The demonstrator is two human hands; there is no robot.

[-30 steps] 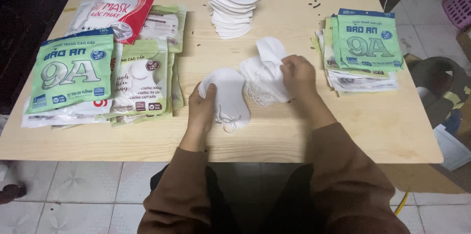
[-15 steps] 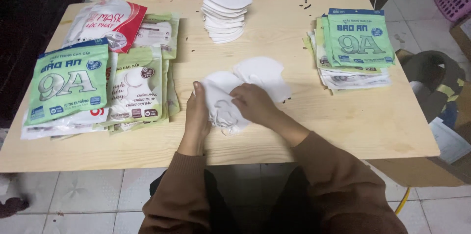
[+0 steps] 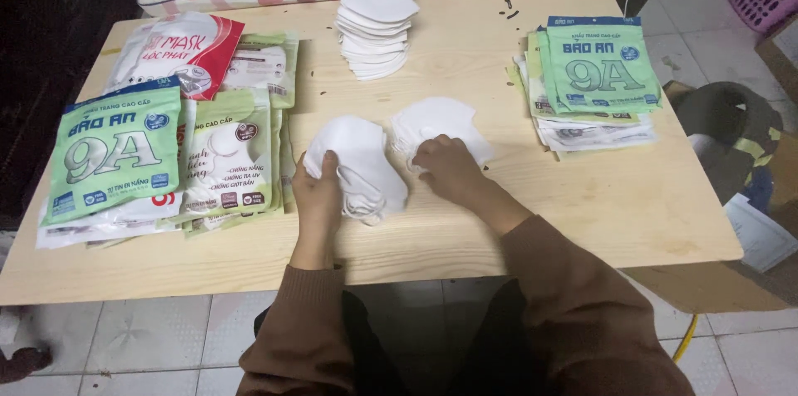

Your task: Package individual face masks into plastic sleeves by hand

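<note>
Two small piles of white folded face masks lie at the middle of the light wooden table (image 3: 632, 205). My left hand (image 3: 317, 192) grips the near-left pile of masks (image 3: 359, 162) by its left edge. My right hand (image 3: 449, 167) rests with its fingers on the second pile of masks (image 3: 440, 123), just to the right. Both brown sleeves reach in from the bottom of the view.
A tall stack of white masks (image 3: 376, 18) stands at the back centre. Green and white printed packets (image 3: 116, 159) and a red one (image 3: 187, 47) cover the table's left side. More green packets (image 3: 594, 72) lie at the right. A dark bag (image 3: 731, 138) sits on the floor beyond the right edge.
My right hand moved left from the right pile to the left one, then back to the right pile's edge. My left hand stayed on the left pile.
</note>
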